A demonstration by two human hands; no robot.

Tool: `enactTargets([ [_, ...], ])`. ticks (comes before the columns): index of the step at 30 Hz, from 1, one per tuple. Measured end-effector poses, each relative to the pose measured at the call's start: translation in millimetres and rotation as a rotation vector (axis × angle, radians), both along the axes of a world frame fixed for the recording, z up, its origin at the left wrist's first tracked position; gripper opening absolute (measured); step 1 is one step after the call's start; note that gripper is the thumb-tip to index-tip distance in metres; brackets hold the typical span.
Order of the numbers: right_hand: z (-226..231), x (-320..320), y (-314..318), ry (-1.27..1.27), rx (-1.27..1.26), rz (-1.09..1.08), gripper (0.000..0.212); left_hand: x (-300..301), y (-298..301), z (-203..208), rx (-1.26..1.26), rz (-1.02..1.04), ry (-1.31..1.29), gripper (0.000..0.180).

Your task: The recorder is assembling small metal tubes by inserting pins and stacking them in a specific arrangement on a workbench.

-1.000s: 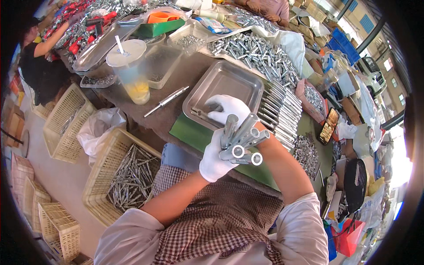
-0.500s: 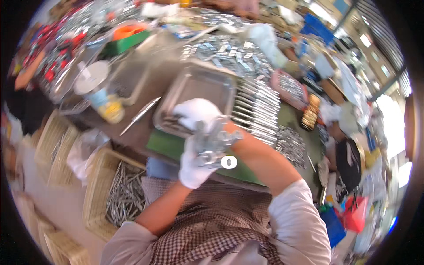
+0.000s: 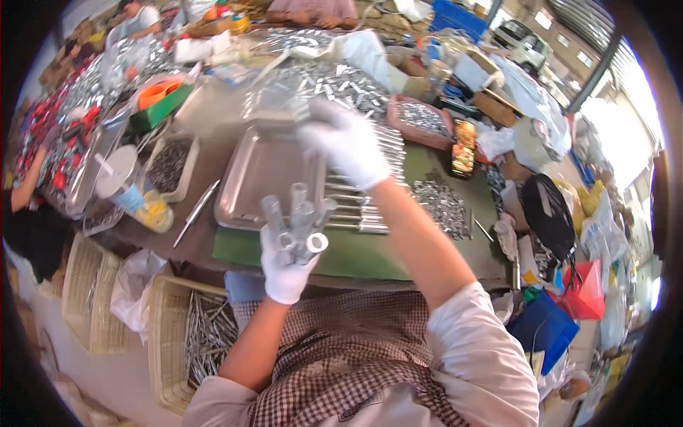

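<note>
While a clear plastic cup w/ a straw (image 3: 135, 191) sits near the table's near edge on the left, a beige slatted plastic basket of thin metal rods (image 3: 162, 349) is off the table, below that edge. Next over, one slim silver rod (image 3: 196, 213) lies alone on the brown surface, just left of the shallow silver rectangular tray (image 3: 260, 178).

Then the white-gloved left hand (image 3: 284, 274): fingers curled around a bundle of short shiny hollow metal tubes (image 3: 302, 217), which stand fanned out by the tray's near right corner, open ends showing. The white-gloved right hand (image 3: 345, 142) is over the tray's far right corner, but it's blurry, so can't tell if the fingers are pinching smth or just extended. Right of the tray, a row of slim silver rods (image 3: 370, 217) lies side by side, then a heap of small metal bits (image 3: 441, 210).

Imo the step rn = left holds the bundle, right does the reaching. Next move prob calls for a snug left grip, b/c loose tubes could slip, plus a clear path for the right past that row.
</note>
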State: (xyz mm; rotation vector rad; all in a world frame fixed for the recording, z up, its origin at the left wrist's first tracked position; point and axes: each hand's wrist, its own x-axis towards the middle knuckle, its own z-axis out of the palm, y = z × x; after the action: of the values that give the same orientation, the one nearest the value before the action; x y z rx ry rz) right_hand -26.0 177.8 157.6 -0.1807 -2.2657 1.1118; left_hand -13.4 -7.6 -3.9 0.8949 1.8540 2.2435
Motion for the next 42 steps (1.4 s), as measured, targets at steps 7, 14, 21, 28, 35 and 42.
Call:
enactTargets([
  [7,71,99,-44,0.375,-0.438,0.287,0.039,1,1,11,-0.175,0.114,0.229,0.077],
  [14,44,102,-57,0.269,-0.13,0.415,0.04,2,0,3,-0.11,0.047,0.052,0.076],
  [21,28,96,-62,0.168,0.47,0.259,0.036,5,7,6,-0.025,0.012,0.061,0.074],
  [28,29,91,-67,0.248,0.609,0.195,0.036,4,3,9,0.077,0.039,-0.207,0.063],
  [35,26,94,-65,0.254,0.529,0.192,0.032,1,8,6,0.428,-0.19,-0.667,0.064],
  [42,33,94,-64,0.236,0.59,0.235,0.03,-6,5,-1,0.419,-0.209,-0.673,0.063],
])
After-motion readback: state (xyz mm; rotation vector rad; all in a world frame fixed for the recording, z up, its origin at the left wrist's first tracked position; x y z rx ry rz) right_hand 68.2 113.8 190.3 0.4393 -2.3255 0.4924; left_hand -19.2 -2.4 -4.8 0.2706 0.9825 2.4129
